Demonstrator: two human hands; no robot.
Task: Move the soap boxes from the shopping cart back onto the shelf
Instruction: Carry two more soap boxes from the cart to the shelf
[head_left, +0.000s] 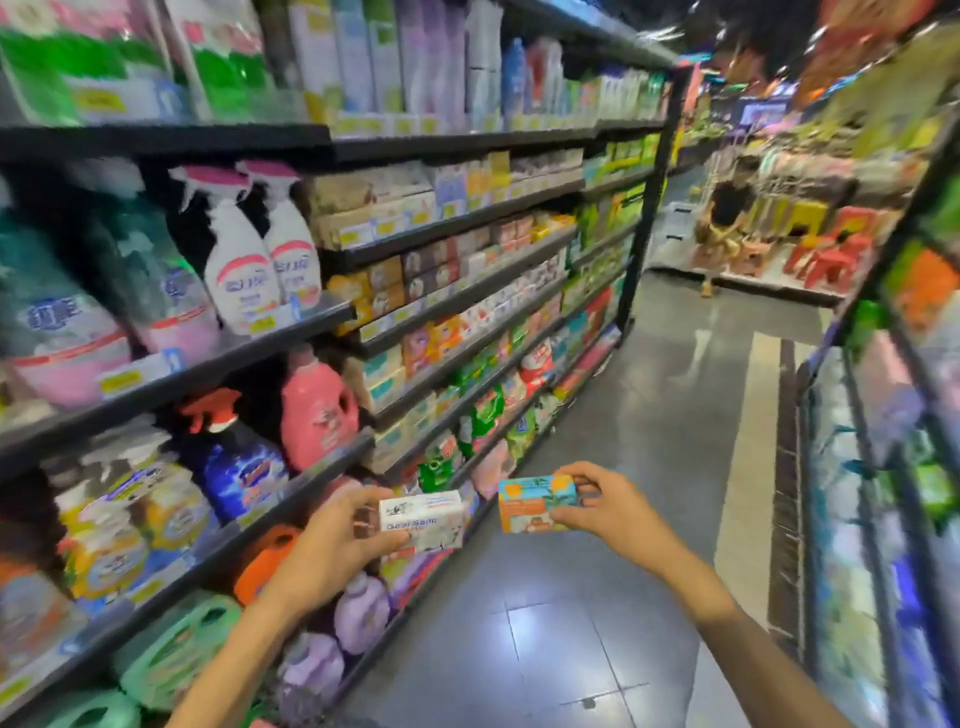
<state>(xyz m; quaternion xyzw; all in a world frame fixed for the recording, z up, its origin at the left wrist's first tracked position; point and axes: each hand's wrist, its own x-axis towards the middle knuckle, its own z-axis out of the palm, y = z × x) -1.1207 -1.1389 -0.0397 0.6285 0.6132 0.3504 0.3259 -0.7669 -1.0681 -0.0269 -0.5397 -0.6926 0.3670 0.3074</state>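
Head view: aisle beside black metal shelf (332, 136).
Left hand (332, 545): fingers clamped on white rectangular cardboard soap box (422, 519).
Right hand (605, 504): fingers pinching orange-and-teal cardboard soap box (535, 504).

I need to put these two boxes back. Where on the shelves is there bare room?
Dark gaps show beside the spray bottles and left of the pink jug. The soap rows farther along look packed edge to edge, though blur hides small gaps. Both hands hold boxes.
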